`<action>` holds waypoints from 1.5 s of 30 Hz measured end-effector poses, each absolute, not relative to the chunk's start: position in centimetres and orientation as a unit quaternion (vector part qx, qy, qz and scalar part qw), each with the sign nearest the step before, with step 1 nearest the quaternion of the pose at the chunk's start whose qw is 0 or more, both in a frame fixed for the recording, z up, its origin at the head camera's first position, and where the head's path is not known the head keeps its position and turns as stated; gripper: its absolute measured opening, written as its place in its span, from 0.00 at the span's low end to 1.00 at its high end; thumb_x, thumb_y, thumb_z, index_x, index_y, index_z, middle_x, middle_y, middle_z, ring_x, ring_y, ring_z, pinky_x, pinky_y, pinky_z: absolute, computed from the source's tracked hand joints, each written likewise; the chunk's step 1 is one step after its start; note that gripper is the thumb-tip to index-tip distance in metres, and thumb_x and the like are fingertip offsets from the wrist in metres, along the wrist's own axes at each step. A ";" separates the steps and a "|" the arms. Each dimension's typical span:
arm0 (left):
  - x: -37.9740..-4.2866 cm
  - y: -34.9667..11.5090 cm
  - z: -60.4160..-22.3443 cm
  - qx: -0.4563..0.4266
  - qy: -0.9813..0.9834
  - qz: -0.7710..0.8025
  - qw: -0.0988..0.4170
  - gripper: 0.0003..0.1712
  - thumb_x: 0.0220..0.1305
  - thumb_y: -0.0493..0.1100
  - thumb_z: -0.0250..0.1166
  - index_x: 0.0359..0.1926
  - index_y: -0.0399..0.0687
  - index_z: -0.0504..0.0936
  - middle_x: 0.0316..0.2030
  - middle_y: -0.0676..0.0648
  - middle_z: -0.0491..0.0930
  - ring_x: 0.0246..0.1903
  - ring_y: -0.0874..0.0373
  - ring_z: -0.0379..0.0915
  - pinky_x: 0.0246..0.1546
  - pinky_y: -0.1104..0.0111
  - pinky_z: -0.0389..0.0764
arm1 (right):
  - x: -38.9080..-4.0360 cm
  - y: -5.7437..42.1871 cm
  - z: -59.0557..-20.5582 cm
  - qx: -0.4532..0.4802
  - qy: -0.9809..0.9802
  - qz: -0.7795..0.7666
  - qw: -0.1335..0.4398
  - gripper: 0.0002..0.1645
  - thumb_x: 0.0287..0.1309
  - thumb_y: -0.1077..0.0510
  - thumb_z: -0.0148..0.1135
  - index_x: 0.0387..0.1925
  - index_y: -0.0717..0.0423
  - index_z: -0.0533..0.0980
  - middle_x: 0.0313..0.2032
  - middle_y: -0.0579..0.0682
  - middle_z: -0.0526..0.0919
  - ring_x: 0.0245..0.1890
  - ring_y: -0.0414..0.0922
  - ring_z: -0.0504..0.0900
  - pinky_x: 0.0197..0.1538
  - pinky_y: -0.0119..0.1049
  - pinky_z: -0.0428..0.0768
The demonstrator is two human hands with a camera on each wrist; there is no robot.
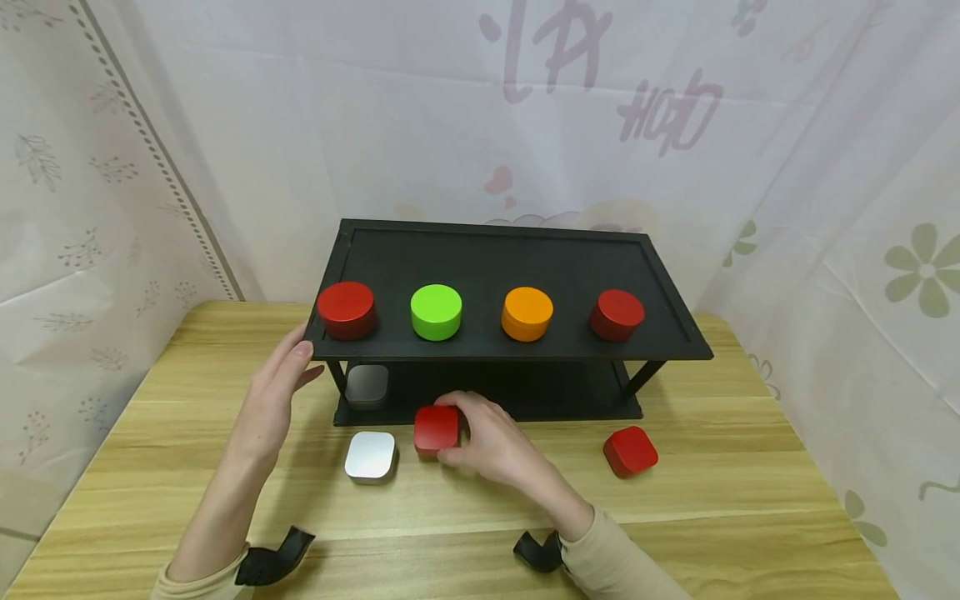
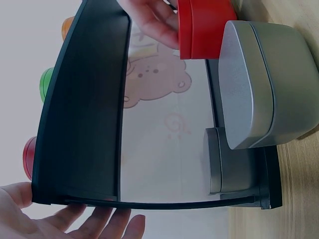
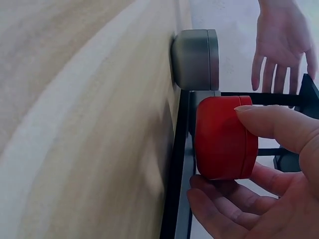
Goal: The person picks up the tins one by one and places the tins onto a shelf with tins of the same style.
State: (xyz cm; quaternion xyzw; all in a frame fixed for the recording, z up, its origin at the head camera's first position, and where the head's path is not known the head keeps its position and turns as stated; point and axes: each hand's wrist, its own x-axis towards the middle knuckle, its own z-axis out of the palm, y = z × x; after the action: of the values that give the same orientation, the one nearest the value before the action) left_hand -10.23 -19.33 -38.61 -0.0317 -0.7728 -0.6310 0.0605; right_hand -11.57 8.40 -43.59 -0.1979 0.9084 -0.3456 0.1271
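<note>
A red square tin with rounded corners (image 1: 435,429) is held by my right hand (image 1: 495,442) at the front edge of the rack's lower tier. The right wrist view shows the thumb on the lid and curled fingers (image 3: 234,199) on the other side of the tin. My left hand (image 1: 273,392) touches the left end of the black two-tier rack (image 1: 495,254), thumb at the top corner and fairly straight fingers along the side. Left of the held tin, a silver square tin (image 1: 371,454) stands on the table; another silver tin (image 1: 367,385) sits on the lower tier's left end.
Along the front of the top tier stand round tins: red (image 1: 347,310), green (image 1: 436,312), orange (image 1: 527,314) and a second red one (image 1: 617,315). Another red square tin (image 1: 630,452) lies on the wooden table (image 1: 720,517) at the right. A patterned curtain (image 1: 450,125) hangs behind.
</note>
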 end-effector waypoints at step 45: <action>-10.5 -19.5 -38.8 -0.033 -0.763 -0.643 0.058 0.29 0.83 0.55 0.45 0.77 0.52 0.66 0.67 0.62 0.70 0.65 0.69 0.64 0.58 0.83 0.72 | -14.7 7.7 -42.7 -0.186 0.910 -0.351 0.119 0.34 0.55 0.55 0.77 0.63 0.48 0.75 0.58 0.49 0.80 0.55 0.50 0.80 0.57 0.42 0.84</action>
State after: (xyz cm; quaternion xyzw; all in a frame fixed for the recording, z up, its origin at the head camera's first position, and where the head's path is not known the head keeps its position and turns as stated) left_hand -10.48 -19.46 -38.79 -0.0327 -0.7630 -0.6430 0.0579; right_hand -14.69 7.66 -42.71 -0.1863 0.9100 -0.3509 0.1185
